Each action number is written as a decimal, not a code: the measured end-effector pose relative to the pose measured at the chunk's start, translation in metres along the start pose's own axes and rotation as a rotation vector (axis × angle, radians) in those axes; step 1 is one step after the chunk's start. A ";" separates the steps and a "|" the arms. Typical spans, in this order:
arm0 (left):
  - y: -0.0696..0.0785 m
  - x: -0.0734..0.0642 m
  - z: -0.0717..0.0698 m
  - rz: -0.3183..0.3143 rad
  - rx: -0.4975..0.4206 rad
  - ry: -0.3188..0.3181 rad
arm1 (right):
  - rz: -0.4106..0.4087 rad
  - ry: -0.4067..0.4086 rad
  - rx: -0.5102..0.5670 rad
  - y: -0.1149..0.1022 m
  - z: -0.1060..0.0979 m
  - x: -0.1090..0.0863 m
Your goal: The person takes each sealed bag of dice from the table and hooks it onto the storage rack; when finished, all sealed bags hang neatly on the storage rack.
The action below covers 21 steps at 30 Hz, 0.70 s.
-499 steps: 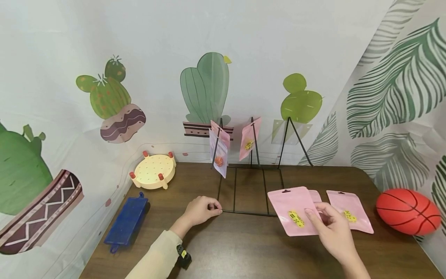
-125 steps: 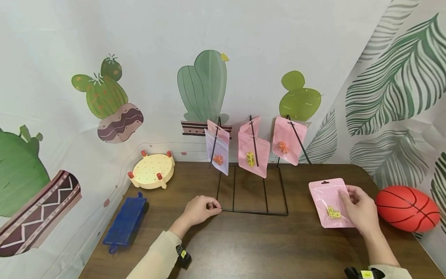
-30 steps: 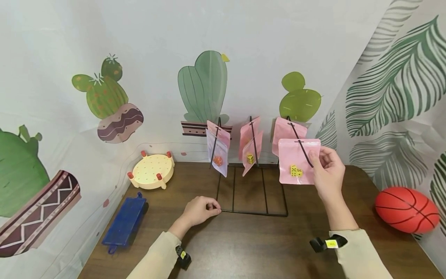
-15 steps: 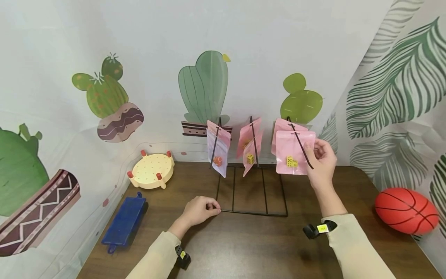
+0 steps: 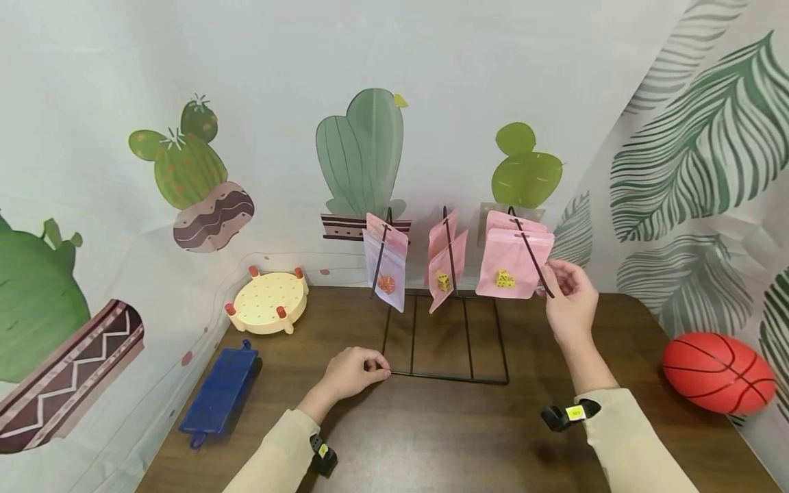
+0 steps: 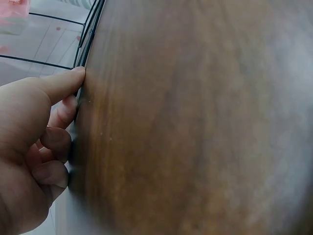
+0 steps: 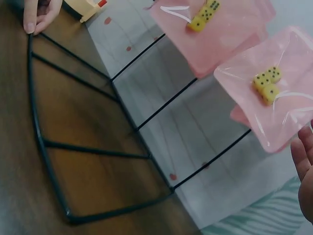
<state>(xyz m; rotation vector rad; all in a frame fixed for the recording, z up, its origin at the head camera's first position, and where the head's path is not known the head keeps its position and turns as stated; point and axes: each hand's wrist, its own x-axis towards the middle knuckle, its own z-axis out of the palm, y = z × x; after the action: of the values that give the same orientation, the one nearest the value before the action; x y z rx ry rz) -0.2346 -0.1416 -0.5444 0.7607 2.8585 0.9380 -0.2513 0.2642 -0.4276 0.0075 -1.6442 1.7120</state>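
My left hand (image 5: 354,372) pinches the front left corner of a black wire display rack (image 5: 444,376) between thumb and fingers; the left wrist view shows the thumb on the bar. A pink zip bag (image 5: 498,257) with yellow dice hangs from the rack's right hook, in front of another pink bag (image 5: 498,220). My right hand (image 5: 573,305) is just right of this bag by the hook's tip, fingers loosely bent and off the bag. The middle hook carries pink bags (image 5: 436,269) with yellow dice, and from the left hook hangs a bag (image 5: 392,260) showing orange dice.
On the wooden table's left lie a blue plastic case (image 5: 218,390) and a round cream stand (image 5: 271,301) with red-tipped legs. A red basketball-patterned ball (image 5: 718,373) sits at the right edge. A cactus-printed wall cloth (image 5: 456,103) rises behind the rack.
My right hand took the last pink bag from the table's right, slid it along the right hook and let go. Earlier, bags were added to the middle and right hooks. The left hand stayed put.
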 end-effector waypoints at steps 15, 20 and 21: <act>0.001 0.001 0.000 0.001 -0.003 -0.005 | 0.066 -0.040 -0.151 0.004 -0.038 -0.035; 0.002 0.001 0.000 -0.009 -0.004 -0.004 | 0.087 -0.045 -0.177 0.008 -0.051 -0.044; 0.002 0.001 0.000 -0.010 -0.002 -0.002 | 0.096 -0.042 -0.173 0.011 -0.055 -0.044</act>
<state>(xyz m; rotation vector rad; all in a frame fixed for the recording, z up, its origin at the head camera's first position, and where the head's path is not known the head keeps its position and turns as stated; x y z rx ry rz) -0.2344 -0.1397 -0.5428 0.7462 2.8564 0.9391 -0.1993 0.2909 -0.4678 -0.1201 -1.8454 1.6442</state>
